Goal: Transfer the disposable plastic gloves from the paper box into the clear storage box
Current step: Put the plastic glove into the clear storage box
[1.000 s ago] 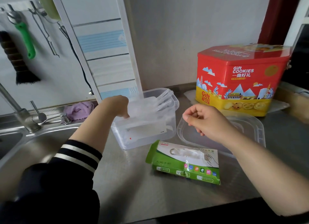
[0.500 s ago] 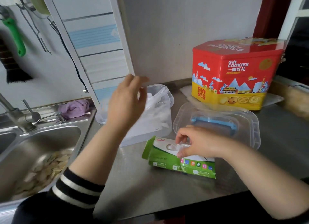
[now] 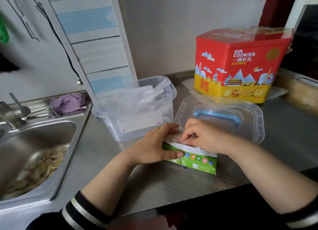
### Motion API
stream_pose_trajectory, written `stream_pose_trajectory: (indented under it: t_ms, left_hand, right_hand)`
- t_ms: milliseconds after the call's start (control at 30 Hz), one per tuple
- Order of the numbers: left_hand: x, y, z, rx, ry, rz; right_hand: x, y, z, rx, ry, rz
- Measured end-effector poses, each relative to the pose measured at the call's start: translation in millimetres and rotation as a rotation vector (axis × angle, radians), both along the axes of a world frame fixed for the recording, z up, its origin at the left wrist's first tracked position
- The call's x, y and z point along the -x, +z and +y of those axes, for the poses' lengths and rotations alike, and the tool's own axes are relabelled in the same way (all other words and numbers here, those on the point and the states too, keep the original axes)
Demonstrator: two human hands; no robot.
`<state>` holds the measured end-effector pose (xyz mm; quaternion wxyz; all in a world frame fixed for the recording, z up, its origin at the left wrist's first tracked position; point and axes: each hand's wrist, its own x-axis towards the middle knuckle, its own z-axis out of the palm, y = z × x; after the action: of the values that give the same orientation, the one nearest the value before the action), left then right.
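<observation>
Two hands, a left hand (image 3: 154, 144) and a right hand (image 3: 203, 137); one green paper box (image 3: 194, 162); one clear storage box (image 3: 137, 112); one clear lid (image 3: 222, 116); one red cookie tin (image 3: 240, 64); one sink (image 3: 34, 154); one purple cloth (image 3: 68, 100).

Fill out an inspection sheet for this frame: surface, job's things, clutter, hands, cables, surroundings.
Surface: steel counter, dull.
Job's things: green paper box lying flat; clear storage box open, gloves inside; its lid beside it.
Clutter: red cookie tin; purple cloth.
Hands: left hand grips the paper box; right hand, its fingers pinching at the opening.
Cables: black cable on the wall.
Surroundings: sink with scraps.
</observation>
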<state>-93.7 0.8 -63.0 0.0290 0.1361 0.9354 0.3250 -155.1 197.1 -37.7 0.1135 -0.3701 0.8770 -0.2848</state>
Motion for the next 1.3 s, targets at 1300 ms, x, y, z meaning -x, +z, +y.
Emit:
stream_pose_trajectory:
  t_ms: [1300]
  left_hand:
    - [8.0,-7.8,3.7,0.057,0.067,-0.023]
  right_hand:
    - [-30.7,-7.7,-9.9,0.591,-0.274,0.004]
